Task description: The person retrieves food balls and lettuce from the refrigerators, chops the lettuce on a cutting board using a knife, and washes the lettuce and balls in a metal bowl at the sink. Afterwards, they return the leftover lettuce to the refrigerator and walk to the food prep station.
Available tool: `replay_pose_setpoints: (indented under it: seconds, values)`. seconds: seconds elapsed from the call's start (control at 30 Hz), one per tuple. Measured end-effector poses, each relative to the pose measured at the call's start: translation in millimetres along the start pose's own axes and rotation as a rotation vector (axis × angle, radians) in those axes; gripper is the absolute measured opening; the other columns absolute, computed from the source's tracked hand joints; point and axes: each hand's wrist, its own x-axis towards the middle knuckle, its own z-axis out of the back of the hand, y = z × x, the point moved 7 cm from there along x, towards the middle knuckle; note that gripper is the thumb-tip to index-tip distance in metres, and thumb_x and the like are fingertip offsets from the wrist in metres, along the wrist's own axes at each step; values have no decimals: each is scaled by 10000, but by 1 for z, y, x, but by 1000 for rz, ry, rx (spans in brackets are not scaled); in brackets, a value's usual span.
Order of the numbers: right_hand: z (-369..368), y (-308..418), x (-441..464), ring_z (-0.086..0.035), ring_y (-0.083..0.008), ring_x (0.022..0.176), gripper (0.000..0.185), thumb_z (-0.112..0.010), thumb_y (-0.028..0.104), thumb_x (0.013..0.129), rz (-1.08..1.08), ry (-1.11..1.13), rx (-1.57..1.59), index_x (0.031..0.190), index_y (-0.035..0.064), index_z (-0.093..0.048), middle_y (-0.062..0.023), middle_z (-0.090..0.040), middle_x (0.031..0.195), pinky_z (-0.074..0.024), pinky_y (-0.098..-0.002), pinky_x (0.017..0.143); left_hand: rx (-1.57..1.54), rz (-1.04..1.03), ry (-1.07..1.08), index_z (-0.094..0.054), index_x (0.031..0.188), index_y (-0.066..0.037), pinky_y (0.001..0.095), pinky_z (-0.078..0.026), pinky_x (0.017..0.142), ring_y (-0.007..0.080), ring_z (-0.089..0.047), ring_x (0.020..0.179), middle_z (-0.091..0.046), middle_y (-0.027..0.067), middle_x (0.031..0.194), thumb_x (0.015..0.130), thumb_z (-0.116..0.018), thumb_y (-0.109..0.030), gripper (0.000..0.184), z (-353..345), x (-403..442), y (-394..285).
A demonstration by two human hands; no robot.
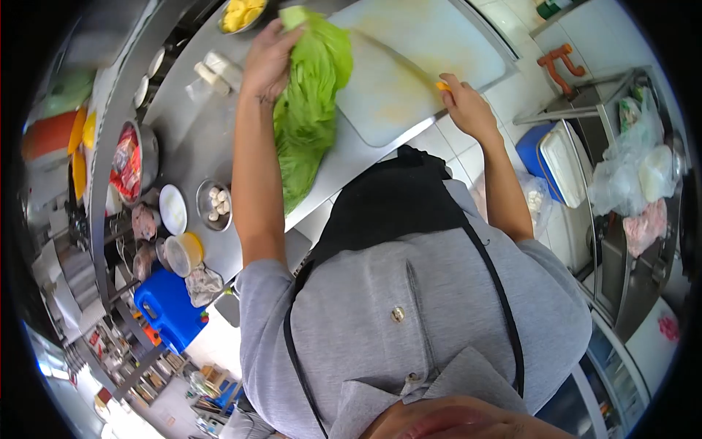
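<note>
My left hand (269, 60) is closed around the pale stem end of a leafy green lettuce (313, 95). Its long leaves trail down over the steel counter, beside the cutting board's left edge. In my right hand (465, 106) is a knife (398, 56), gripped by its orange-yellow handle. The blade points away to the upper left, above the white cutting board (387, 110). Yellowish stains mark the board.
Along the steel counter (189, 95) stand a bowl of yellow pieces (241, 14), a bowl of white balls (216, 205), a white plate (173, 208) and a pot with red packets (128, 164). A blue jerrycan (172, 307) is lower left; a blue cooler (545, 161) stands right.
</note>
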Motion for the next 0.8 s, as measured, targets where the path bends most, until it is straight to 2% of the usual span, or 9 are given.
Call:
replay_pose_setpoints:
  seconds: [0.07,0.17,0.2,0.27,0.3,0.33,0.43,0.6,0.8]
  values:
    - [9,-18,-18,-619,-404,838,339,-523,260,899,-70,46,136,1192,98,-471,-235,-622,847,-483,-479,710,94,260,166,-516,1193,-10,305,-516,804,174,-622,944,-622,104,1063,896,-605,-111,326,-41,13,41]
    - [28,-41,-50,-515,-174,546,300,-532,235,896,-351,41,343,1130,61,-465,-121,-511,660,-453,-369,527,505,344,485,-533,1193,-14,344,-496,817,230,-618,943,-622,139,1052,842,-668,-156,403,-90,31,107]
    - [35,-43,-57,-515,-174,546,300,-532,235,896,-373,36,331,1130,61,-465,-121,-511,660,-453,-369,527,491,350,506,-533,1193,-14,344,-496,817,230,-618,943,-622,139,1052,842,-668,-156,403,-93,26,127]
    - [35,-52,-72,-479,-142,495,261,-534,200,878,-483,127,498,1067,41,-448,-90,-493,618,-413,-349,455,1341,-391,305,-553,1174,3,403,-470,841,337,-582,975,-615,188,1037,777,-713,-209,478,-98,22,125]
    - [31,-68,-71,-549,-243,521,244,-525,167,863,-336,62,308,1042,36,-422,-143,-522,611,-438,-400,506,1298,-401,229,-599,1127,-5,430,-447,856,382,-543,989,-588,205,1071,762,-717,-233,446,-96,10,123]
    - [33,-72,-74,-549,-243,521,244,-525,167,863,-354,59,300,1042,36,-422,-143,-522,611,-438,-400,506,1282,-430,160,-622,1101,-29,432,-441,853,363,-547,974,-592,179,1065,756,-722,-239,416,-94,-7,116]
    - [42,-37,-75,-565,-476,730,229,-526,127,855,-213,-1,156,1007,34,-381,-280,-571,721,-438,-515,635,1335,-396,67,-661,1052,-82,437,-429,839,329,-551,942,-598,124,1027,745,-730,-235,350,-75,-46,116]
    - [26,-8,-59,-574,-461,711,220,-518,111,859,-108,189,-14,973,22,-353,-246,-597,719,-425,-538,625,1396,-361,-22,-692,993,-152,443,-409,798,280,-547,898,-584,59,911,729,-731,-184,268,-66,-60,125]
    - [49,19,-45,-592,-457,659,201,-532,134,857,-53,-31,-187,960,29,-396,-223,-591,705,-463,-545,587,1268,-402,-86,-704,953,-130,410,-439,704,270,-577,792,-568,69,814,733,-732,-164,224,-78,-59,131]
